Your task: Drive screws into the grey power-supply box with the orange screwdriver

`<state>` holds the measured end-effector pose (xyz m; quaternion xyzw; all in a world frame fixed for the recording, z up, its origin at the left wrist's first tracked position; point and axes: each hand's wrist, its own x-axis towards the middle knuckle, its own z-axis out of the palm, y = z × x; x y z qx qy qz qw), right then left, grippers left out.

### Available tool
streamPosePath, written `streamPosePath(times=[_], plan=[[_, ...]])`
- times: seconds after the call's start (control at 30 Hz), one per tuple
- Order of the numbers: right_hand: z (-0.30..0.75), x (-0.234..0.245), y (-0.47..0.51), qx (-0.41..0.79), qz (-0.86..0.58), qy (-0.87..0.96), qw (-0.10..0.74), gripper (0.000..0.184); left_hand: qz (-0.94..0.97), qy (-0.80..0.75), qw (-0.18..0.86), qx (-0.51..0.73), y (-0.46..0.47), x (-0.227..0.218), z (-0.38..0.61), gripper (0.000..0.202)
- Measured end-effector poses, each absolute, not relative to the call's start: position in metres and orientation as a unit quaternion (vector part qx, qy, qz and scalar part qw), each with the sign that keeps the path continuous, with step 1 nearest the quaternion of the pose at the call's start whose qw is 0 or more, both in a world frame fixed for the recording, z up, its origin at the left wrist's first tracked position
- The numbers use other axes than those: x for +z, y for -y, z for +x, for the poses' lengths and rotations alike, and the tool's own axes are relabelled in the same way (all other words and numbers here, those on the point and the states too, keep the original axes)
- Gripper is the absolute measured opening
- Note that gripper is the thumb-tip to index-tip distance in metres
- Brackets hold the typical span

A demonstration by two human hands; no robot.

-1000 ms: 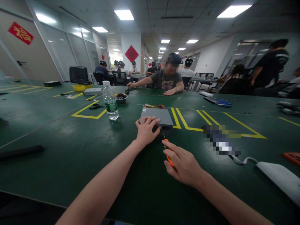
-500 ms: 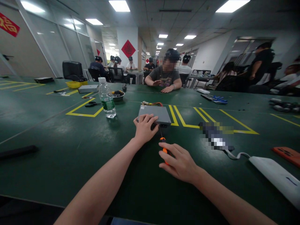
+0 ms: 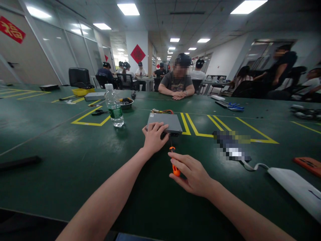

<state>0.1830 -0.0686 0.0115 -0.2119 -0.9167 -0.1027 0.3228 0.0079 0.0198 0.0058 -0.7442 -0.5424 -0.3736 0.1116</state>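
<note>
A flat grey metal box [image 3: 165,122] lies on the green table [image 3: 75,160], with coloured wires [image 3: 162,111] at its far edge. My left hand [image 3: 153,138] rests on the box's near left corner, fingers spread flat over it. My right hand [image 3: 190,174] is closed around an orange-handled screwdriver [image 3: 174,164], whose thin shaft points at the box's near face.
A water bottle [image 3: 114,106] stands left of the box, a metal bowl [image 3: 126,103] behind it. A white device with a cable [image 3: 293,187] and an orange item [image 3: 307,164] lie at right. A person [image 3: 177,83] sits across the table; other people work further back.
The screwdriver's tip has moved up to the box's near face, and my right hand shifted slightly toward it. The person opposite drew the arms in and folded the hands. My left hand stayed put.
</note>
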Motion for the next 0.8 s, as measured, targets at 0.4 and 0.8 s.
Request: streamPosePath(times=[0.4, 0.8], plan=[[0.180, 0.017, 0.072, -0.116, -0.215, 0.925, 0.292, 0.032, -0.745, 0.544, 0.106, -0.370, -0.019, 0.007, 0.008, 0.033], [0.173, 0.017, 0.077, -0.083, -0.238, 0.937, 0.244, 0.034, -0.748, 0.538, 0.112, -0.371, -0.019, 0.007, 0.007, 0.033]])
